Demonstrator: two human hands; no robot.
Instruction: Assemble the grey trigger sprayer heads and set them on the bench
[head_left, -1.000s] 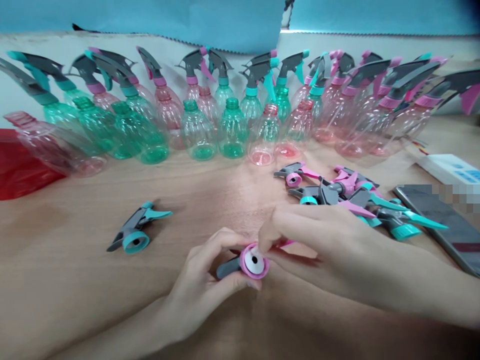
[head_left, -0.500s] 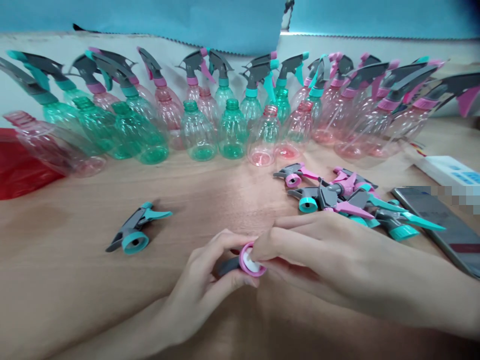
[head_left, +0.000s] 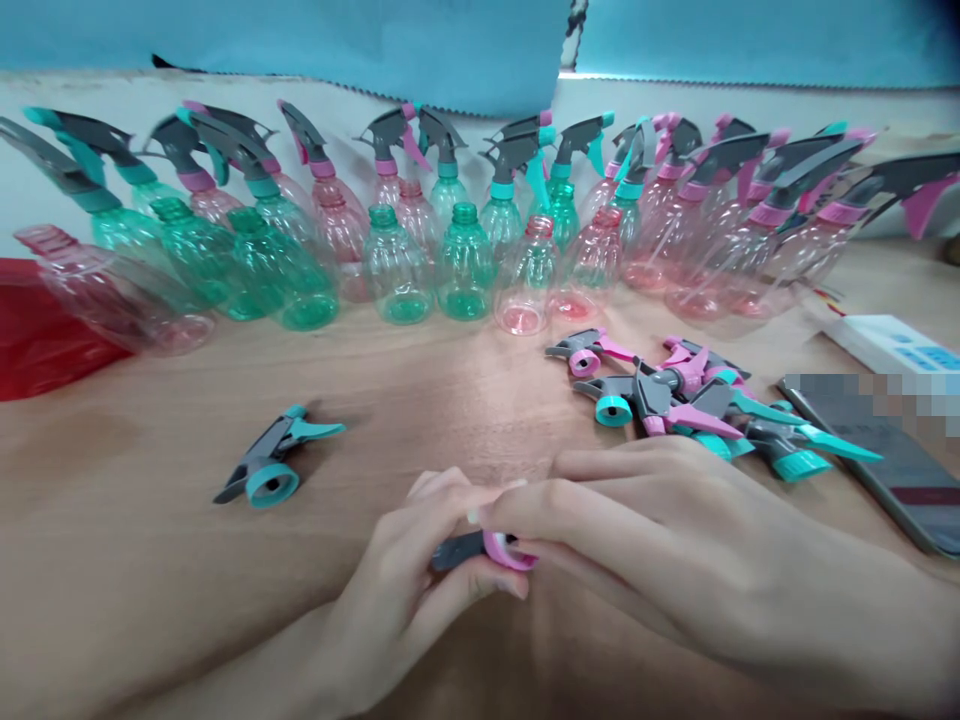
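My left hand [head_left: 409, 575] grips a grey spray head with a pink screw cap [head_left: 480, 548] low over the wooden table [head_left: 450, 390]. My right hand [head_left: 660, 530] lies over the cap, fingertips pressed on its open end, which hides most of it. A single grey and teal spray head [head_left: 271, 460] lies to the left. A pile of loose pink and teal spray heads [head_left: 697, 400] sits just beyond my right hand.
Rows of green and pink clear bottles [head_left: 465, 260], some fitted with spray heads, stand along the back. A red bag [head_left: 37, 340] lies at the far left. A phone [head_left: 892, 460] and a white box [head_left: 900, 350] rest at the right.
My right fingers have slid over the pink cap, covering its white inside that showed before. Both hands sank slightly toward me.
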